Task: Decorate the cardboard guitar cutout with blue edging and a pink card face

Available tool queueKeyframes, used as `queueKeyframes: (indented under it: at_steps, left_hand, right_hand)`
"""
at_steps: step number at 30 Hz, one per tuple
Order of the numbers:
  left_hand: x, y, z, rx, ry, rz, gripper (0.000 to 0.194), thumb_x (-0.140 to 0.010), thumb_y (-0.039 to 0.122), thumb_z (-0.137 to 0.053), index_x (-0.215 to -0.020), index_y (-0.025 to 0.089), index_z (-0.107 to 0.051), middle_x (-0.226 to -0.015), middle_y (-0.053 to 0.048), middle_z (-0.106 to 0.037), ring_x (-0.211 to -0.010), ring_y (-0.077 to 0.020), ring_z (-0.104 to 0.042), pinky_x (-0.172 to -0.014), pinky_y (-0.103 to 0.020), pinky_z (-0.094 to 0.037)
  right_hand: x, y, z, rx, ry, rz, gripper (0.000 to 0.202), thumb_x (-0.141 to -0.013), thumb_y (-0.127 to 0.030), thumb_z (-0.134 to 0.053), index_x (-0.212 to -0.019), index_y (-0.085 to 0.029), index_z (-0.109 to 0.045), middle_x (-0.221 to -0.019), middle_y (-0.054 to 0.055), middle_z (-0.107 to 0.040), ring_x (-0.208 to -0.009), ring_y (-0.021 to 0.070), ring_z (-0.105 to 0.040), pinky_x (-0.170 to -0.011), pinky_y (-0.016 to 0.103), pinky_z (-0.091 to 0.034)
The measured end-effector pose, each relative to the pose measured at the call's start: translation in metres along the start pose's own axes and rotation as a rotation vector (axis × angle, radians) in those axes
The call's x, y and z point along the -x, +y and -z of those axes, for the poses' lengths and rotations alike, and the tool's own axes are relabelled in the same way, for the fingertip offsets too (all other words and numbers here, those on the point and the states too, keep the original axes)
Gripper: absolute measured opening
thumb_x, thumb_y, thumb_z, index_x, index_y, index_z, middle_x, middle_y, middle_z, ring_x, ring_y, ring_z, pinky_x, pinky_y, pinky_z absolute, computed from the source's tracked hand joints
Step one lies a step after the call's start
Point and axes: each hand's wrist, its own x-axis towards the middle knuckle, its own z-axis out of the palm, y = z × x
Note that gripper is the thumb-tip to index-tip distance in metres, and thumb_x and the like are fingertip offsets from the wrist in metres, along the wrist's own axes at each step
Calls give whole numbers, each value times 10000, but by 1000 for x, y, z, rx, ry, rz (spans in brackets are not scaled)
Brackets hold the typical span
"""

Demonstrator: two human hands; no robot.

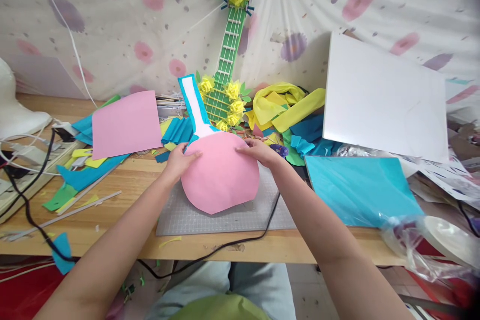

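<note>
A rounded pink sheet (221, 175) is held up over the grey cutting mat (225, 222), its bottom edge cut at angles. Behind its top edge rises a white neck-shaped piece with blue edging (195, 102); how the two are joined is hidden. My left hand (182, 160) pinches the sheet's upper left edge, thumb in front. At the upper right edge my right hand (257, 152) grips it the same way. A green paper guitar with white strings and yellow flowers (228, 55) stands upright behind, against the patterned curtain.
Left lie a pink sheet (125, 125), paper scraps and a power strip (33, 175) with cables. A black cord (225, 245) crosses the mat. Right are yellow crepe paper (300, 110), a white board (386, 100), a blue sheet (363, 190) and a tape roll (450, 240).
</note>
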Motion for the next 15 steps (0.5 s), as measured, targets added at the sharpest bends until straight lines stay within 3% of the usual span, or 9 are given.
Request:
queueKeyframes:
  at_steps: [6,12,15]
  left_hand:
    - [-2,-1,2,61,-89,-1,582,-508,450,-756,-983,146,-612,-970,-80,-671,-836,-231,-627,-667,-309,-498]
    - [0,3,-1,64,-115,-39,560,-528,448,-738,-975,141,-599,-987,-79,-662,-844,-229,-621,-669,-304,-490]
    - [2,10,-4,9,-131,-60,542,-530,440,-731,-961,140,-597,-997,-84,-653,-881,-246,-611,-689,-315,-485]
  right_hand:
    - [3,6,4,43,43,-8,384,-551,-439,-745,-778,-155,-622,-840,35,-626,-803,188,-590,-632,252,-458]
    - [6,-4,6,8,-82,43,383,-594,-420,-720,-878,-178,-633,-899,36,-636,-858,181,-580,-711,267,-463]
    - [2,-13,3,70,-10,75,376,-585,-440,-708,-834,-169,-630,-842,28,-626,-834,182,-566,-705,277,-446]
